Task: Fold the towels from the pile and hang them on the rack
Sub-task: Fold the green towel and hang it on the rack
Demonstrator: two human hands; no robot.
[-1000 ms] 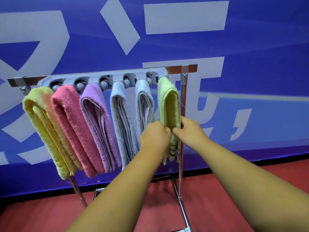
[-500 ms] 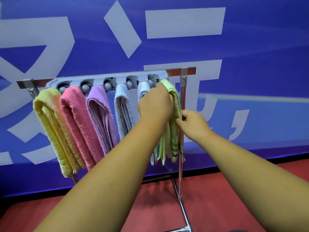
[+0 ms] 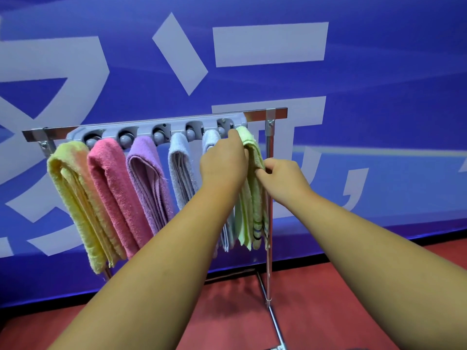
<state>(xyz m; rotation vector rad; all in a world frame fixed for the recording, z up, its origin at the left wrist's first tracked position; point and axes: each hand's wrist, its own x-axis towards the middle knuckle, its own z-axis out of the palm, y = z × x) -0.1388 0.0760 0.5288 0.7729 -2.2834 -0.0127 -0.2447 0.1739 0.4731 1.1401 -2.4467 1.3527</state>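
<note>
A metal rack (image 3: pixel 276 113) with a grey clip bar (image 3: pixel 141 128) stands before a blue wall. Several folded towels hang from it: yellow (image 3: pixel 73 193), pink (image 3: pixel 113 183), purple (image 3: pixel 149 178), light blue (image 3: pixel 180 168), another pale blue one (image 3: pixel 211 138), and a light green towel (image 3: pixel 250 147) at the right end. My left hand (image 3: pixel 223 164) grips the upper left side of the green towel, fingers reaching up to its top. My right hand (image 3: pixel 280 179) pinches the towel's right edge a little lower. The pale blue towel is mostly hidden behind my left hand.
The rack's right upright post (image 3: pixel 270 198) runs just behind the green towel, down to a chrome foot (image 3: pixel 276 329) on the red floor (image 3: pixel 316 299). The blue wall with large pale letters (image 3: pixel 270 42) stands close behind the rack.
My left hand has risen from the green towel's middle to near its top at the bar. My right hand moved up slightly along the right edge. The view shifted a little.
</note>
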